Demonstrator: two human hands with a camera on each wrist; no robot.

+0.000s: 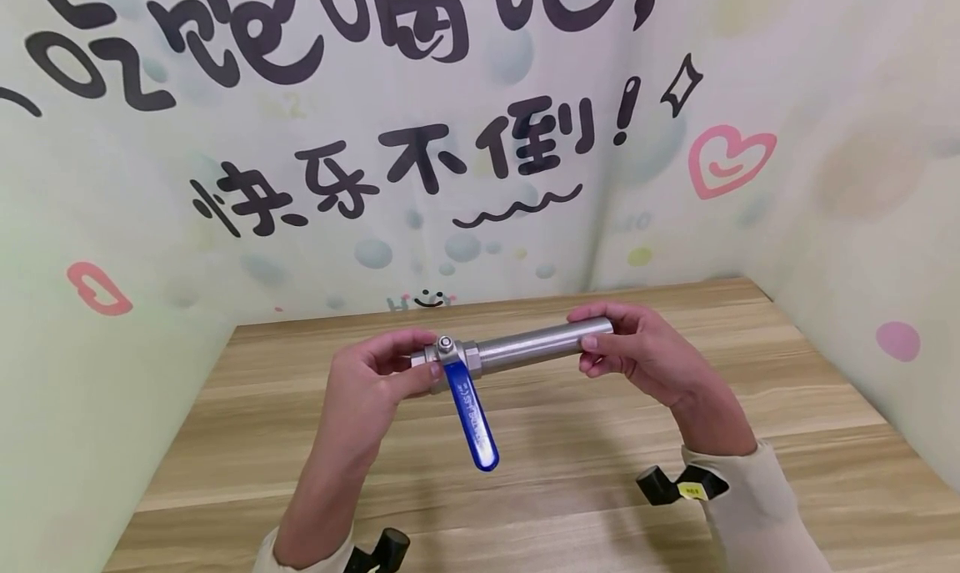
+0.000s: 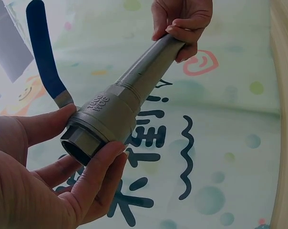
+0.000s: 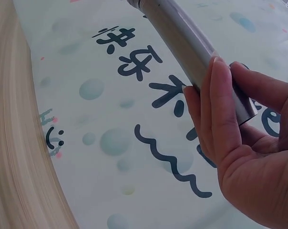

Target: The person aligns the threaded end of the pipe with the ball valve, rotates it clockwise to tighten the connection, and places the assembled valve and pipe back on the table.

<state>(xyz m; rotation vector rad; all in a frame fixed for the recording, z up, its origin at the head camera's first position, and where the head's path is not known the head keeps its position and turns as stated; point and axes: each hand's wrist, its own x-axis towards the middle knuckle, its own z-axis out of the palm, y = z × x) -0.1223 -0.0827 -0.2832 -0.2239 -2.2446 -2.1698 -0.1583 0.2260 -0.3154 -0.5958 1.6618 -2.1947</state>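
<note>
A steel ball valve [image 2: 106,112] with a blue lever handle [image 1: 471,419] is joined to a straight metal pipe [image 1: 528,346]. My left hand [image 1: 367,381] grips the valve body at its open hexagonal end, thumb on one side and fingers on the other. At the pipe's far end, my right hand [image 1: 637,352] pinches it between thumb and fingers. Both hold the assembly above the table, tilted slightly up to the right in the head view. The lever points toward me, across the pipe's line. Raised lettering shows on the valve body in the left wrist view.
Below lies a wood-grain table [image 1: 300,439]. A pale printed curtain [image 1: 420,256] with dark writing, bubbles and hearts rises behind its back edge, with similar panels on both sides. Small black devices [image 1: 686,483] sit on both wrists over light sleeves.
</note>
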